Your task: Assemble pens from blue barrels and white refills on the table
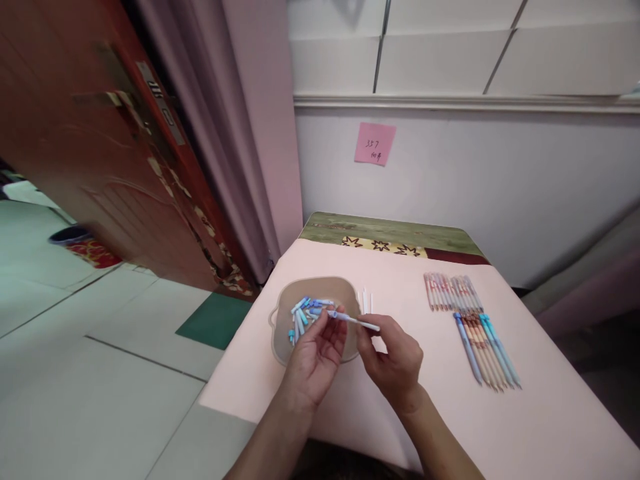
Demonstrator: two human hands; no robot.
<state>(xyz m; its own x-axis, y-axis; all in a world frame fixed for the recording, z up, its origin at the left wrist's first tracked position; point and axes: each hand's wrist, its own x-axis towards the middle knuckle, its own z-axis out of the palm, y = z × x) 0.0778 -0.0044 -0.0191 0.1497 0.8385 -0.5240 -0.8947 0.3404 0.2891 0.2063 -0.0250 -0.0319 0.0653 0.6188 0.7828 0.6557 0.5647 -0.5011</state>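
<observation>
My left hand point(317, 360) is closed, thumb and fingers pinching a blue pen barrel part point(340, 315) above the basin. A slim white pen refill point(369, 326) is pinched in my right hand point(393, 360). Its left end meets the blue part; whether it sits inside cannot be made out. Below and left of my hands, the beige plastic basin point(333, 287) holds several loose blue, white and turquoise pen parts point(300, 319). Just behind my right hand, several thin white refills point(365, 300) lie on the table.
To the right, two rows of pens lie side by side: clear printed ones point(453, 292) behind, blue and beige ones point(486, 350) in front. A pink cloth point(400, 427) covers the table point(390, 227). A red door point(115, 147) and purple curtain point(225, 133) stand left.
</observation>
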